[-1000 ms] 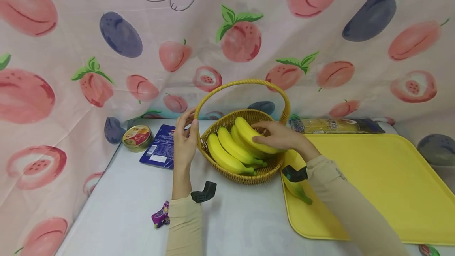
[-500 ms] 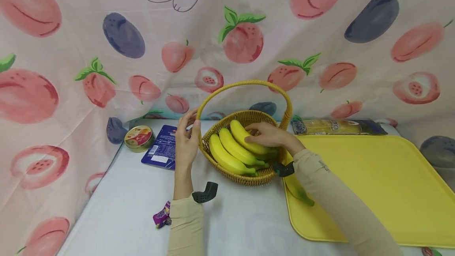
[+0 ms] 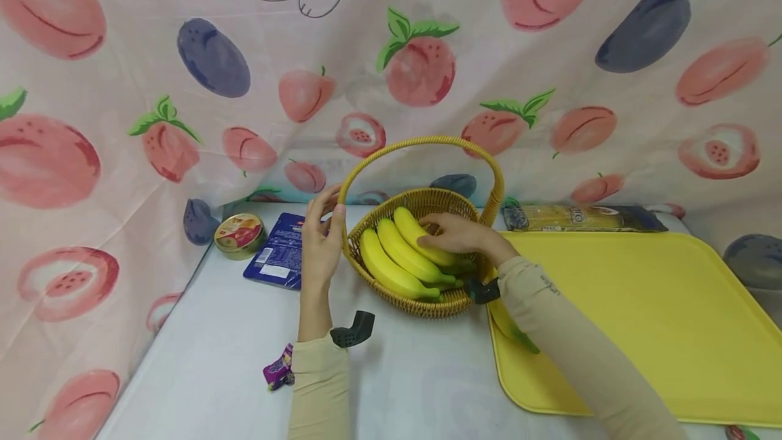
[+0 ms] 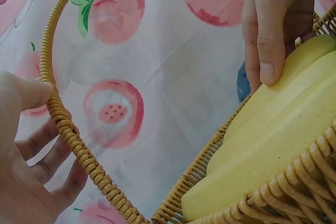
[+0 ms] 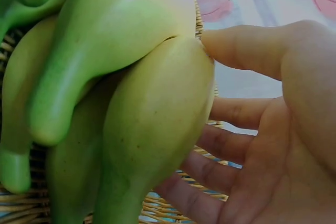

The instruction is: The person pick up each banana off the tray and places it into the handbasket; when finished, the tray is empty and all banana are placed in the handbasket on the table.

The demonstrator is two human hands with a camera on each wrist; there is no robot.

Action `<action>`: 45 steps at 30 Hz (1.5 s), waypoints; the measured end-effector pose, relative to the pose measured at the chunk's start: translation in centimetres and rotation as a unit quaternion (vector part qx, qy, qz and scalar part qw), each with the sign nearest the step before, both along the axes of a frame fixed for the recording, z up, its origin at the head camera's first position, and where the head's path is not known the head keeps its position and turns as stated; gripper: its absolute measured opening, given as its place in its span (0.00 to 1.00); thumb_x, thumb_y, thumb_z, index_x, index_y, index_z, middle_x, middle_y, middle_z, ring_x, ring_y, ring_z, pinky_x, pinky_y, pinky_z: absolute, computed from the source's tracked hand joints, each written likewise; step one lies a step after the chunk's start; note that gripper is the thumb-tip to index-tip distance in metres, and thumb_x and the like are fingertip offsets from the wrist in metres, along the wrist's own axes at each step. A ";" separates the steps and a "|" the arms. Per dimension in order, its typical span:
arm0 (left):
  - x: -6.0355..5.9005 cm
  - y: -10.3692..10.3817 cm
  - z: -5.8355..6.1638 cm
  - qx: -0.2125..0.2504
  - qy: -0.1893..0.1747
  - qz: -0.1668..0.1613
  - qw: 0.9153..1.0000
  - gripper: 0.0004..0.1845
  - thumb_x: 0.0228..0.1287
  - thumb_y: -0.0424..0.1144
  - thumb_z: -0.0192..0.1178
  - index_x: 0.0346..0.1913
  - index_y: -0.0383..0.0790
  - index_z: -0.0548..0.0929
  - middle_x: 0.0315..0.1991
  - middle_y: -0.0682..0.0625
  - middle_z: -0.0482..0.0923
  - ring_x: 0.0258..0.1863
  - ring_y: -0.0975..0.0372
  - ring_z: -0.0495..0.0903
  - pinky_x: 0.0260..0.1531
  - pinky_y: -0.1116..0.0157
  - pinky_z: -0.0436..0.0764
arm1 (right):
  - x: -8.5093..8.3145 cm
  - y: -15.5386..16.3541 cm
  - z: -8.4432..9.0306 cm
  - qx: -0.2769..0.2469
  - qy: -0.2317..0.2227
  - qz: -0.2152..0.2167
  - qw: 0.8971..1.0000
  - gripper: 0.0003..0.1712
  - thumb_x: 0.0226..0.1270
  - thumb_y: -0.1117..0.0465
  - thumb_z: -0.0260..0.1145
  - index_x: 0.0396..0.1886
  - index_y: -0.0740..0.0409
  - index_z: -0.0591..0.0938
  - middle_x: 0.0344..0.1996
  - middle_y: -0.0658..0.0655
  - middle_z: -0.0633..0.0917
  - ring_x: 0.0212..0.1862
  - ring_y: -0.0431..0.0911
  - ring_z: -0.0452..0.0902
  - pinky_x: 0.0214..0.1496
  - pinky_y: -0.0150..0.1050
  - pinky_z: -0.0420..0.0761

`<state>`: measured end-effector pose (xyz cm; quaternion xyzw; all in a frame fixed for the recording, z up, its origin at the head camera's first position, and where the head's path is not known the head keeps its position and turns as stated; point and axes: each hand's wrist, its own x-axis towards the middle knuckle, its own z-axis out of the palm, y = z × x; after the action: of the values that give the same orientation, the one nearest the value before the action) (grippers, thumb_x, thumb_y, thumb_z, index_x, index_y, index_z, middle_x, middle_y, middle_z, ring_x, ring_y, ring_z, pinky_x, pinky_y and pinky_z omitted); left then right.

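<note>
A wicker basket (image 3: 421,308) with a tall arched handle holds several yellow bananas (image 3: 391,269), greenish at the stems. My left hand (image 3: 320,243) holds the left side of the handle (image 4: 79,148), thumb on one side and fingers on the other. Inside the basket, my right hand (image 3: 458,233) grips the rightmost upper banana (image 3: 407,225). In the right wrist view its thumb touches a banana (image 5: 163,103) and its fingers reach round the far side. Another banana (image 3: 508,328) lies at the left edge of the yellow tray (image 3: 611,331), partly hidden by the right forearm.
Left of the basket are a round tin (image 3: 239,236) and a dark blue pouch (image 3: 277,253). A small purple packet (image 3: 279,369) lies nearer the front. Behind the tray is a long clear package (image 3: 583,218). A fruit-print cloth (image 3: 391,53) hangs behind the table.
My right hand has moved left and lowered the banana it holds onto the others in the basket. Over the last half second it barely moved. My left hand stays at the handle.
</note>
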<state>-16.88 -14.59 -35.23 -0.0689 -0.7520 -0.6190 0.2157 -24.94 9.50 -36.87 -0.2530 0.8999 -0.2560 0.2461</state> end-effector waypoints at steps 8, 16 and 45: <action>-0.1 0.3 0.1 -0.002 0.007 -0.006 1.000 0.18 0.71 0.35 0.50 0.62 0.38 0.73 0.53 0.36 0.70 0.55 0.52 0.71 0.57 0.50 0.73 | 0.4 0.4 0.1 -0.008 0.004 -0.016 1.000 0.35 0.70 0.43 0.53 0.70 0.54 0.62 0.59 0.60 0.76 0.60 0.53 0.72 0.59 0.50 0.72; 0.0 0.5 0.2 0.003 0.004 -0.011 1.000 0.18 0.71 0.35 0.50 0.62 0.38 0.73 0.54 0.36 0.69 0.55 0.52 0.71 0.57 0.50 0.72 | 1.3 2.1 0.6 -0.065 0.025 -0.035 0.997 0.32 0.71 0.46 0.53 0.69 0.56 0.64 0.57 0.60 0.75 0.59 0.54 0.72 0.57 0.51 0.74; -1.7 -0.7 -2.7 0.005 0.017 0.011 1.000 0.18 0.71 0.43 0.51 0.62 0.49 0.74 0.55 0.45 0.71 0.55 0.58 0.71 0.57 0.53 0.73 | 7.5 10.7 -0.8 -0.153 0.100 -0.125 0.975 0.25 0.73 0.48 0.52 0.62 0.57 0.72 0.56 0.59 0.77 0.56 0.54 0.74 0.55 0.52 0.76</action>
<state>-18.62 -15.33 -37.88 -0.0701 -0.7458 -0.6192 0.2356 -17.42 20.21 -37.70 -0.1972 0.8948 -0.3926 0.0791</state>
